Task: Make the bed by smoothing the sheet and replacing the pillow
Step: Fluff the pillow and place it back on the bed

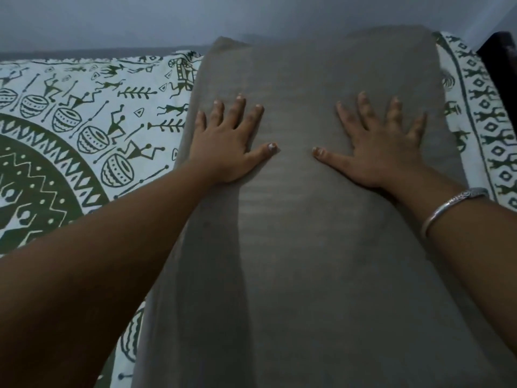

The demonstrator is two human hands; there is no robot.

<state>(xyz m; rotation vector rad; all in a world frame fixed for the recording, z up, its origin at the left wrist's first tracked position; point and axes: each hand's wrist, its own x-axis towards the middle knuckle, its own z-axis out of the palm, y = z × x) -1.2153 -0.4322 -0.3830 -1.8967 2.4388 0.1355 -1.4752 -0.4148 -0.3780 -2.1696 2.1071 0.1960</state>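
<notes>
Head view
Pillow (313, 219): grey, long — lies on the sheet (84, 121), far end toward the wall (167, 21).
Left hand (229, 144): flat on pillow, fingers spread, gripping nothing.
Right hand (383, 147): likewise flat and spread — bangle (447, 208) on its wrist.

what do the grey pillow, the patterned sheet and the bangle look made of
Pillow: soft matte woven cloth, probably cotton; faint ribbing, no shine.
Sheet: thin printed fabric, likely cotton; flat green figures on white.
Bangle: silvery metal; bright glint along its edge.
</notes>
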